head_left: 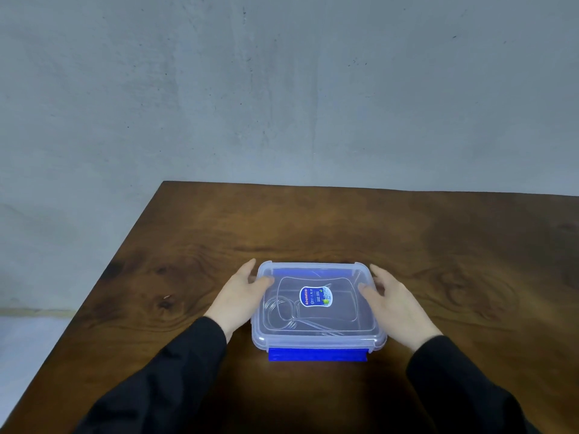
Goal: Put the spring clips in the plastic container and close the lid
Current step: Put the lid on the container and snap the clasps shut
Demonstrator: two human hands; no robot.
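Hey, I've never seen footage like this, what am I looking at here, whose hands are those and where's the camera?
There is no machine here: a person wears one camera on their head, looking forward and down, so you see their own arms in black sleeves. On the wooden table sits a clear plastic container with its lid on; a blue latch shows at the near edge. Thin wire shapes, probably the spring clips, show faintly through the lid. The left hand and right hand rest against the container's two sides, thumbs on the lid. Neither hand is lifting anything.
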